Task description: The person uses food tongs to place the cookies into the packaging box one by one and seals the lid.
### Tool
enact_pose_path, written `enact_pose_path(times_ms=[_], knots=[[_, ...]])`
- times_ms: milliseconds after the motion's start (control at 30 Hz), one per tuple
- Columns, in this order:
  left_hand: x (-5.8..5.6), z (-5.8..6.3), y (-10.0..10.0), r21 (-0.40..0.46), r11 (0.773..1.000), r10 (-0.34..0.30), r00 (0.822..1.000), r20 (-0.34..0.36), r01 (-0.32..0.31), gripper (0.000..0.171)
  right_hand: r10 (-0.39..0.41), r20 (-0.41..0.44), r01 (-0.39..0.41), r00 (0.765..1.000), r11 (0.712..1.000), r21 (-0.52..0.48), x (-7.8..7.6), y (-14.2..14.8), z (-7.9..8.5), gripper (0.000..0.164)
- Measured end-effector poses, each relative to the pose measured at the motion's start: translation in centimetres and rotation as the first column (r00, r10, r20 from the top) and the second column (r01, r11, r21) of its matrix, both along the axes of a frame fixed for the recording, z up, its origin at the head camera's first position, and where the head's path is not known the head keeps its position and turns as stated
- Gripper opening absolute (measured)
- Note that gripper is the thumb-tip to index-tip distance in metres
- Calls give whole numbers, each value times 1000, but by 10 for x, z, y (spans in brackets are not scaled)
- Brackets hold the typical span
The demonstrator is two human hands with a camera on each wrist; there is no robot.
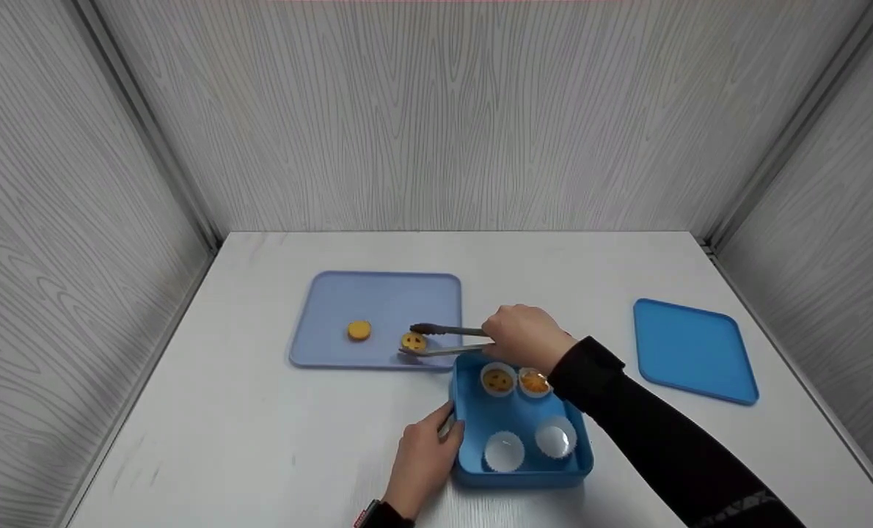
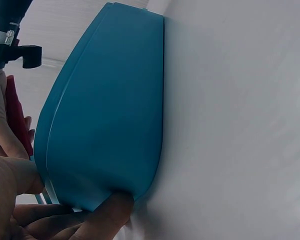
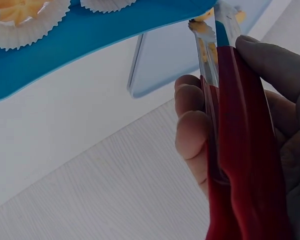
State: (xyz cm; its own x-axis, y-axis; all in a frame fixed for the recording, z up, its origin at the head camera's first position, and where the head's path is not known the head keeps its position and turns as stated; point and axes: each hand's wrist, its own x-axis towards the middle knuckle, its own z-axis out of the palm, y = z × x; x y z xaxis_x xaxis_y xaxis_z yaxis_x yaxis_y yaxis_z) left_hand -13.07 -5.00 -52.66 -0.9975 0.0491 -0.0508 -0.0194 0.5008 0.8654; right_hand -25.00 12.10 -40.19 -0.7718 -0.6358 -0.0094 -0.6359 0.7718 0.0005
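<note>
My right hand (image 1: 528,337) holds a pair of tongs (image 3: 252,145) by the red handles. The tong arms reach left over the lavender tray (image 1: 385,293), with their tips on either side of a small round cookie (image 1: 413,341) with dark spots. A plain yellow cookie (image 1: 359,331) lies further left on that tray. My left hand (image 1: 423,455) grips the left side of a blue box (image 2: 105,110), fingers and thumb at its wall. Inside stand white paper cups: one holds a spotted cookie (image 1: 498,380), another an orange-yellow cookie (image 3: 20,11), and two front cups (image 1: 505,452) show bare insides.
A flat blue lid-like tray (image 1: 695,352) lies on the white table (image 1: 209,411) at the right. Pale wood-grain panels (image 1: 451,117) enclose the table at the back and both sides. The box's rear left corner is close to the lavender tray's front right corner.
</note>
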Motion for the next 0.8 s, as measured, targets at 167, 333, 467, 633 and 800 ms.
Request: enact_pose_path(times_ms=[167, 333, 467, 633, 800], knots=[[2, -1, 0, -5, 1000, 1, 1000, -12, -1, 46, 6, -10, -6, 1000, 1000, 4, 0, 0, -1, 18], [1, -1, 0, -4, 1000, 3, 1000, -13, -3, 46, 2, 0, -2, 1000, 1000, 2, -1, 2, -2, 17], [1, -1, 0, -1, 1000, 6, 1000, -14, -6, 46, 15, -6, -15, 1000, 1000, -7, -2, 4, -2, 16], [2, 0, 0, 0, 1000, 10, 1000, -15, -10, 46, 43, -21, -43, 999, 999, -20, -2, 4, -3, 16], [2, 0, -1, -7, 1000, 10, 1000, -14, -10, 46, 48, -11, -48, 999, 999, -25, -2, 6, -3, 16]])
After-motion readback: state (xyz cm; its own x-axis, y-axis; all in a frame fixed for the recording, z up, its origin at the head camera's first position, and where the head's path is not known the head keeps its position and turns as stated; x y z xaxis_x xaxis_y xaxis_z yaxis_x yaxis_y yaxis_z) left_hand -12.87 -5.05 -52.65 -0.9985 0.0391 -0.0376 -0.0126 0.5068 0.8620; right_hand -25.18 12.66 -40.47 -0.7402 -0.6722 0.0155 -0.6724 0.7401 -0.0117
